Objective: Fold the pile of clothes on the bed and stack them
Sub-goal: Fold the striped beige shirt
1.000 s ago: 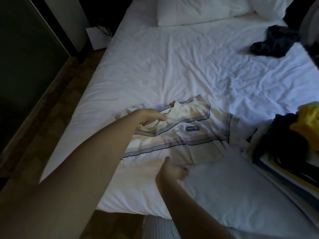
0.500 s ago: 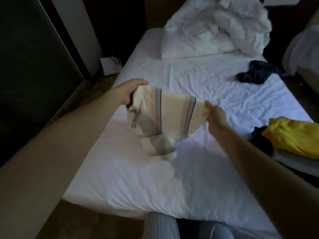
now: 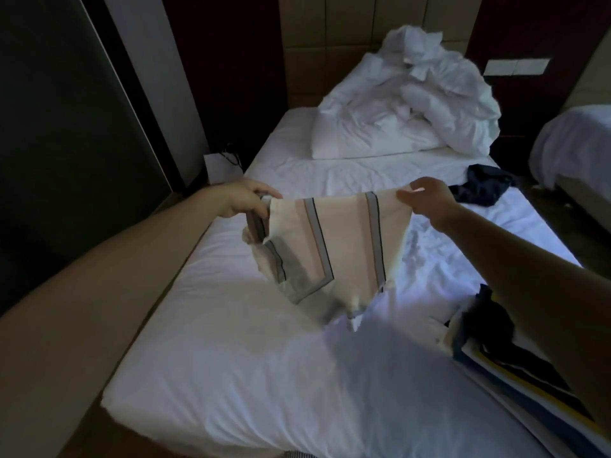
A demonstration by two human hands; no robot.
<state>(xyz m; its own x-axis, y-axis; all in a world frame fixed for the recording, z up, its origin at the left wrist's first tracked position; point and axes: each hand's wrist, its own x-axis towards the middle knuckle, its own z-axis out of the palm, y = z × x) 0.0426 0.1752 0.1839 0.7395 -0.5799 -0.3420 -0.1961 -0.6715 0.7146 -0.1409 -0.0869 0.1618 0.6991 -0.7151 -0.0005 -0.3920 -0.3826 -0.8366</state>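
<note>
Shirt (image 3: 344,246) stretched sideways between left hand (image 3: 246,200), right hand (image 3: 426,200)

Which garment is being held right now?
The cream striped shirt, gripped along its top edge by the left hand and right hand. The dark garment lies crumpled on the bed; the stack sits at its right edge.

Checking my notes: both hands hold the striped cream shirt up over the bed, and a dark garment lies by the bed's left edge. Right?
Not quite. The head view shows the dark garment by the right edge of the bed, not the left. The rest stands: the left hand and right hand hold the striped cream shirt up over the bed.
</note>
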